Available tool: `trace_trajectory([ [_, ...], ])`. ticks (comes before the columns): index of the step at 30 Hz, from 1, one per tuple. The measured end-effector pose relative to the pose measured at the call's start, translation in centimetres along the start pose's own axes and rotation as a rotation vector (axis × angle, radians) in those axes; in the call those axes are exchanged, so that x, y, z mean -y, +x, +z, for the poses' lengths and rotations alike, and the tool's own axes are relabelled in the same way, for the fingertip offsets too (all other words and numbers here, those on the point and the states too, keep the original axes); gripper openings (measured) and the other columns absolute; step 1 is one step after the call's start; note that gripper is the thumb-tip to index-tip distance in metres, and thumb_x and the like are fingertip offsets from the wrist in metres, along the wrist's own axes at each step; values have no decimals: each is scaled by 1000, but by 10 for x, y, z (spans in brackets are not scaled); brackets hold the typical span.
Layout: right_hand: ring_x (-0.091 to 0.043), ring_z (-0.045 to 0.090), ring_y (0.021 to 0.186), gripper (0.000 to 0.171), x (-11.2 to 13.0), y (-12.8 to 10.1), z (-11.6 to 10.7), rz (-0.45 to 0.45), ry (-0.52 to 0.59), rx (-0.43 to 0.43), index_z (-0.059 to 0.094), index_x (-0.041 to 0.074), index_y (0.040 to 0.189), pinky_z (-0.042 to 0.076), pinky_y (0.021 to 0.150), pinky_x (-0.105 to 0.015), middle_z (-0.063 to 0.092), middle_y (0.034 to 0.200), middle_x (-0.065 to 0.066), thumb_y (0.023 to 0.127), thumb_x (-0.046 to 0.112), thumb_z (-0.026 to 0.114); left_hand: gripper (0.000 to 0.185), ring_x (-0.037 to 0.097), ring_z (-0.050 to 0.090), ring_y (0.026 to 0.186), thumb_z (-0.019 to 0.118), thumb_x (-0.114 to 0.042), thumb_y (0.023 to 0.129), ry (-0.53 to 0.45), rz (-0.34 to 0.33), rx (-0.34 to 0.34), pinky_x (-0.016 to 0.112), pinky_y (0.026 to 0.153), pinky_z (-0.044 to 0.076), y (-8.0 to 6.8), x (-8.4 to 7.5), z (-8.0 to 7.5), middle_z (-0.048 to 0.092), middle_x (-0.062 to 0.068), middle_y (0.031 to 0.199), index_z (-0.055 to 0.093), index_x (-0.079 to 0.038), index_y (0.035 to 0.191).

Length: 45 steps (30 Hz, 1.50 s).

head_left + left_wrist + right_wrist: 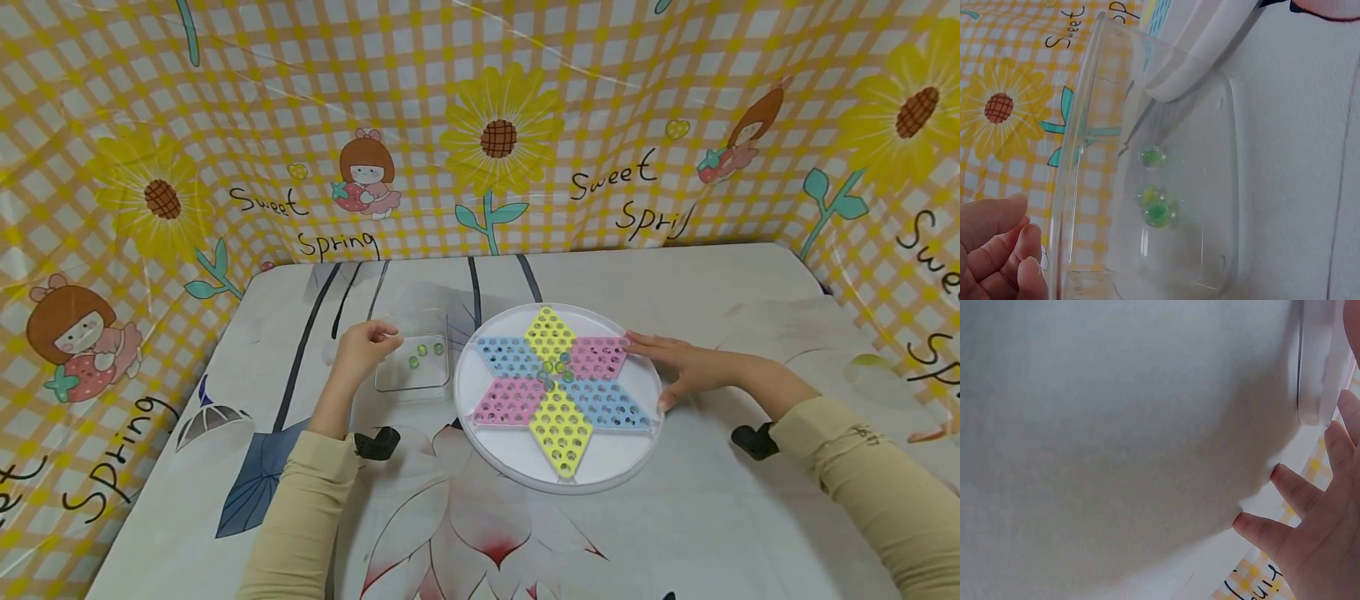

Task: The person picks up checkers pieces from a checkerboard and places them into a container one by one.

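While both beige sleeves reach in from the near edge of the table [720, 533], the two hands work well apart, one on each side of the round white game board [525, 467]. The right hand [686, 367] lies flat with its fingers straight and spread, pressing on the right rim of the board; the right wrist view shows those fingers [1310, 506] beside the white rim [1316, 369]. On the board sits a six-pointed star [555, 383] of yellow, pink and blue perforated panels, and a small cluster of marbles [555, 371] rests at its centre.

Just left of the board stands a clear plastic container [415, 367], nearly touching the board's edge. The left hand [363, 350] is at the container's left wall with its fingers curled; in the left wrist view the fingertips [1004, 244] sit just outside the clear wall [1079, 156], and I cannot tell whether they pinch anything. Three green marbles [1155, 206] lie on the container's floor, two of them touching and one a little apart.

Behind the table rises a yellow checked backdrop [480, 100] printed with sunflowers, cartoon girls and the words "Sweet Spring".
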State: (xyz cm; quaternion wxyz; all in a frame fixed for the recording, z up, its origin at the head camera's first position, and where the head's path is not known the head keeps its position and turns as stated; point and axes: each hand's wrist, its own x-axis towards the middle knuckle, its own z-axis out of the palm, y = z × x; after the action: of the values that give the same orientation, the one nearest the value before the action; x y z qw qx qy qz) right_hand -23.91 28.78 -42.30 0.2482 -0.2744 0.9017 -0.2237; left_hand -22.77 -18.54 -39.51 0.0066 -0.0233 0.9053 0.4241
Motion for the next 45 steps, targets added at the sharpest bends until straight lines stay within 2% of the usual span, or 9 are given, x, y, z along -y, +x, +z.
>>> trace_trajectory([
  [13, -51, 3, 132, 99, -1, 1, 0, 3, 0, 3, 25, 3, 143, 10, 99, -68, 5, 150, -23, 66, 37, 77, 25, 14, 51, 64, 63, -19, 86, -6, 12, 9, 22, 57, 41, 2, -5, 1, 53, 5, 78, 64, -1, 104],
  [22, -51, 4, 132, 99, -1, 0, 0, 0, -4, 0, 26, 4, 143, 11, 98, -69, 6, 150, -23, 66, 38, 77, 33, 26, 58, 75, 62, -22, 87, -56, 36, 75, 24, 55, 38, 4, -20, 8, 56, 6, 83, 62, -4, 114],
  [28, -51, 4, 132, 99, -1, 0, 0, 8, -1, 0, 26, 5, 143, 11, 98, -69, 6, 150, -22, 66, 38, 77, 34, 17, 51, 71, 65, -23, 85, -70, 117, 110, 24, 57, 39, 0, -38, 24, 59, 10, 88, 63, -4, 114],
  [32, -50, 3, 133, 100, 0, 0, 0, 15, 5, -1, 26, 5, 143, 11, 99, -68, 5, 150, -22, 65, 39, 77, 33, 19, 55, 76, 66, -22, 84, -70, 166, 136, 24, 60, 43, -2, -50, 37, 62, 11, 89, 63, -4, 111],
  [36, -50, 4, 133, 100, 0, 0, 0, 10, 8, 0, 25, 4, 143, 12, 99, -67, 5, 150, -23, 65, 39, 77, 30, 20, 56, 83, 66, -20, 84, -68, 185, 180, 24, 64, 44, -5, -60, 50, 63, 9, 89, 64, -4, 109],
  [45, -50, 3, 133, 99, -2, -1, 1, 5, 13, 3, 25, 4, 143, 11, 99, -67, 5, 150, -23, 66, 38, 77, 29, 14, 53, 73, 66, -21, 84, -50, 279, 310, 21, 56, 39, -10, -72, 85, 63, 4, 86, 64, -10, 111],
])
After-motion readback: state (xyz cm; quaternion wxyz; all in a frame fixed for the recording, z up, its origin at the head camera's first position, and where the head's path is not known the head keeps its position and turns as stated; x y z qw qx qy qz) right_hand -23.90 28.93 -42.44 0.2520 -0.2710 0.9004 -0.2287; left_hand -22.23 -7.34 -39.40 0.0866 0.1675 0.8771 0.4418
